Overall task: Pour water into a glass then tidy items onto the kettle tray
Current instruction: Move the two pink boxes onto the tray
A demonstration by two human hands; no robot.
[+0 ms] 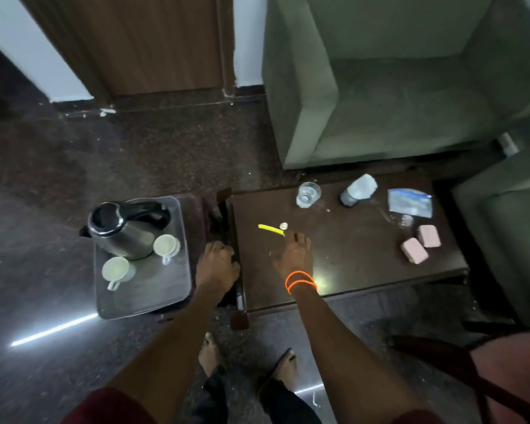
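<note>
Reaching over the dark counter [349,240], my right hand [294,255] has its fingers stretched forward, relaxed, holding nothing, the tips just short of the yellow sachet [271,230] and the small white cap [284,225] beside it. My left hand [216,264] rests on the counter's left edge with its fingers curled over the rim, as if bracing.

As I judge it, pouring looks finished: the glass [308,194] stands upright near the far edge and seems to hold some water, though the blur leaves me unsure how much. The water bottle [357,190] lies tipped on its side just to the right of it, with its neck toward me.

Tidying has hardly begun. The kettle tray [166,292] sits on a low stand left of the counter, well apart from the loose things, and carries only the kettle [123,231] and two white cups [166,246]. Everything else is yet to be carried across: the sachet and cap, a blue and white packet [410,202] at the far right, a small clear item beneath it that I cannot make out, and two pink bars [421,246] near the right edge. The sachet seems the natural first pick.
</note>
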